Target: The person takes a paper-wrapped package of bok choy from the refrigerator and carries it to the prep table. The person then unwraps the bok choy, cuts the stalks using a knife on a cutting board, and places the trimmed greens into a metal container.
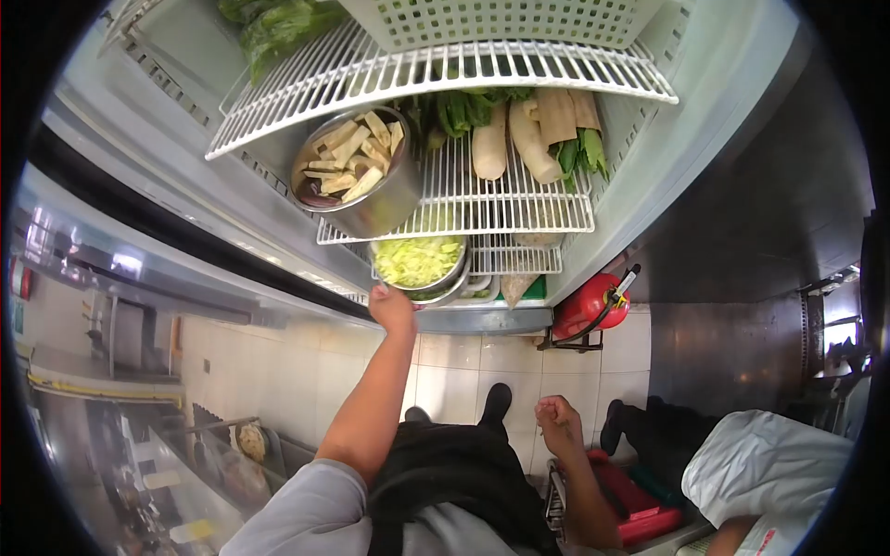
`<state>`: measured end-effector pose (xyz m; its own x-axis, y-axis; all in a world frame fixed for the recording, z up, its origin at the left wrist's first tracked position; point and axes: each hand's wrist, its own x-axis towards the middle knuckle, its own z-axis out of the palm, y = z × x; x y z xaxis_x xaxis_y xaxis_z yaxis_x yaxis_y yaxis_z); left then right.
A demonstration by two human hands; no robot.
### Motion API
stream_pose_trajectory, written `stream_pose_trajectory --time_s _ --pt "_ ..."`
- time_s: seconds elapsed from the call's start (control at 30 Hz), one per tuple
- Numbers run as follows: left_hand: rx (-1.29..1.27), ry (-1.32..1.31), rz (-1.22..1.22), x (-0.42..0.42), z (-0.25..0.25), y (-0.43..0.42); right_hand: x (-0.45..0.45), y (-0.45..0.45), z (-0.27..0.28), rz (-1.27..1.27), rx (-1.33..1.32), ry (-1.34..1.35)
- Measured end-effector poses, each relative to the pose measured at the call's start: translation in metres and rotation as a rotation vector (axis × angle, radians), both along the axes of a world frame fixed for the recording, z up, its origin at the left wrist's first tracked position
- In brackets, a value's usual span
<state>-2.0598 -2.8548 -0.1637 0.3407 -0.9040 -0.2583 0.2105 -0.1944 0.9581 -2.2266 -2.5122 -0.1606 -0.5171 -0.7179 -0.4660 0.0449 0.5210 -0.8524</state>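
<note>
My left hand (394,309) reaches forward into the open fridge, its fingers closed on the near left rim of a metal pot (454,285). Pale green chopped leaves (417,261), cabbage or lettuce, fill this pot on a low rack. On the wire shelf above stands a larger steel pot (389,204) holding cut pale sticks with dark skin, perhaps eggplant. My right hand (561,426) hangs low over the tiled floor, fingers curled inward, with no object visible in it.
White radishes (489,148) and leafy greens lie on the middle wire shelf (501,211). A perforated basket (505,23) is above. Right of the fridge stands a red fire extinguisher (593,306). A person in a white shirt (765,468) is close on my right, near a red crate (640,505).
</note>
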Motion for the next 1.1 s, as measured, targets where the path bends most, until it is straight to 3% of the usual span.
stream_pose_trajectory --time_s 0.37,0.8,0.93,1.0,1.1 --pt "-0.046 -0.017 0.018 0.056 -0.010 -0.010 0.001 -0.041 -0.028 0.104 0.025 0.150" --pt "-0.021 0.052 -0.115 0.077 -0.010 -0.004 0.096 -0.024 -0.177 0.002 0.057 -0.123" --pt "-0.054 0.055 -0.151 0.078 -0.012 -0.003 0.129 -0.001 -0.225 0.090 0.204 -0.152" --pt "-0.064 0.058 -0.102 0.076 -0.014 -0.002 0.154 0.014 -0.245 0.156 0.302 0.078" --pt "-0.070 0.097 -0.112 0.074 -0.016 -0.003 0.183 0.028 -0.263 0.191 0.383 -0.037"
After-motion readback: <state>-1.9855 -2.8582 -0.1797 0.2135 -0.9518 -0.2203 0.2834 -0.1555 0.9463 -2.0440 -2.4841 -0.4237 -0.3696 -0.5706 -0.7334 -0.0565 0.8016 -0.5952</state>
